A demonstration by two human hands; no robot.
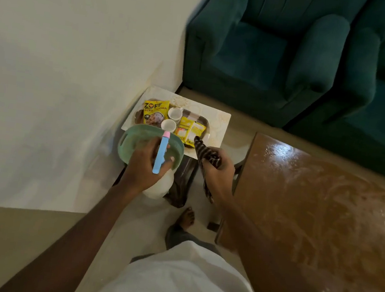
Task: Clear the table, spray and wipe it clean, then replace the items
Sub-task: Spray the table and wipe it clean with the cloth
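My left hand (146, 164) grips a spray bottle (161, 152) with a blue trigger, pink nozzle and white body, held over a green basket (128, 142). My right hand (217, 171) holds a brown striped cloth (202, 150) that hangs down beside it. The brown wooden table (313, 206) on the right is bare, glossy and streaked with wet smears. Ahead, a small side stand carries a patterned mat (216, 122) and a tray (205, 123) with a yellow snack packet (155, 115), two white cups (174, 119) and yellow sachets (191, 131).
A white wall (62, 67) runs along the left. Teal armchairs (284, 55) stand behind the table and the stand. My bare foot (185, 219) is on the pale floor between the stand and the table. A dark object sits below the basket.
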